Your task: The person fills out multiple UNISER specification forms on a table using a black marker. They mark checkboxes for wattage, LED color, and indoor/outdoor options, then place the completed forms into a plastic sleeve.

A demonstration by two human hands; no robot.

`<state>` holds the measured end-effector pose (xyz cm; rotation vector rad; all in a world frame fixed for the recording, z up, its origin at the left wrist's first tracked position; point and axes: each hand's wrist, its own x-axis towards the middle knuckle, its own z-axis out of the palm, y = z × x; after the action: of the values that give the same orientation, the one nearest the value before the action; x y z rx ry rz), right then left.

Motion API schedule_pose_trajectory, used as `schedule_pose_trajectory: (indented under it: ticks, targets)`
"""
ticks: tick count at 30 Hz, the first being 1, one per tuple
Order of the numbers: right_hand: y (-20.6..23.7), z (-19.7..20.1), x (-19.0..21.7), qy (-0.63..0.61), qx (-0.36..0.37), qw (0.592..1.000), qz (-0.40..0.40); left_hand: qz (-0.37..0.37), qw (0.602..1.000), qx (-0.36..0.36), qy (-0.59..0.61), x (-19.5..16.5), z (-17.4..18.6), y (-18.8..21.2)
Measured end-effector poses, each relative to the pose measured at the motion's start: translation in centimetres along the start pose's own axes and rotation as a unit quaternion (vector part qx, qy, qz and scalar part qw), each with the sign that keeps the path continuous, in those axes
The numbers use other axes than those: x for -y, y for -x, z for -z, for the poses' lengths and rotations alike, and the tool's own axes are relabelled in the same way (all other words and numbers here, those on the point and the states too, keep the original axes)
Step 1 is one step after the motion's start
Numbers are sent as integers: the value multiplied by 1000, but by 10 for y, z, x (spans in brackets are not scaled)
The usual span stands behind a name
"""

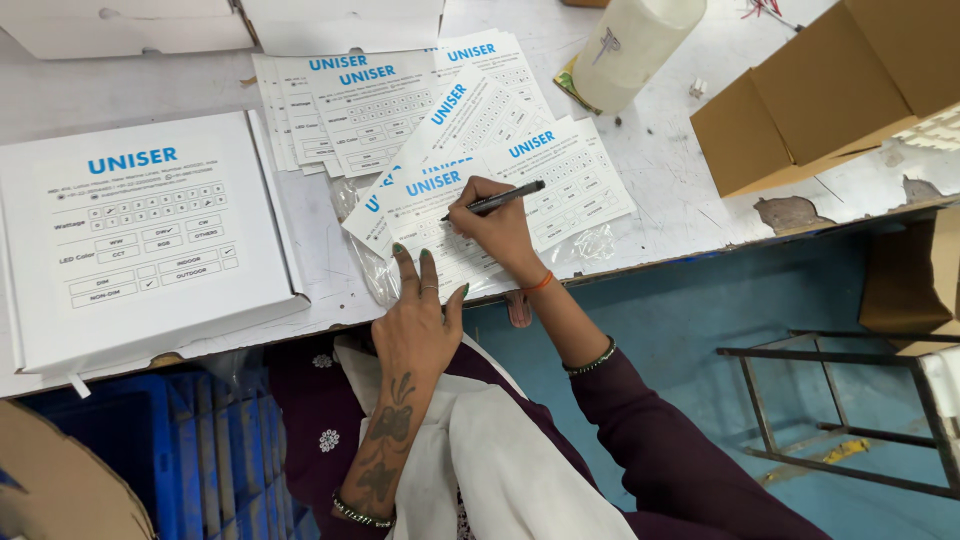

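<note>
While the right hand (497, 230) pinches a black pen (497, 201) with its tip on the top printed label sheet (520, 185), the left hand (420, 320) lies flat, fingers spread, holding down that sheet's near edge at the worktable (680, 190) front. More label sheets (370, 100) fan out behind, a flat white printed box (140, 235) sits left, a white roll (635, 45) and brown cartons (830, 90) sit right.

Single head-worn view, looking steeply down from close above, onto white worktable (680, 190) edge and lap
</note>
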<state>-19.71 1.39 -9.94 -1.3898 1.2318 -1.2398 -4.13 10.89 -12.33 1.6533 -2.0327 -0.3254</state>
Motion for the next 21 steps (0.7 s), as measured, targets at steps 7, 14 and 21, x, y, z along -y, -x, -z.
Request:
schedule_pose_trajectory:
  ticks: [7, 14, 21]
  targets:
    - [5, -2, -4, 52, 23, 998, 19, -3, 1000, -17, 12, -2, 0, 2]
    - [5, -2, -4, 52, 31, 998, 10, -16, 1000, -27, -1, -1, -2, 2]
    - [3, -4, -1, 63, 32, 997, 26, -16, 1000, -23, -3, 0, -3, 2]
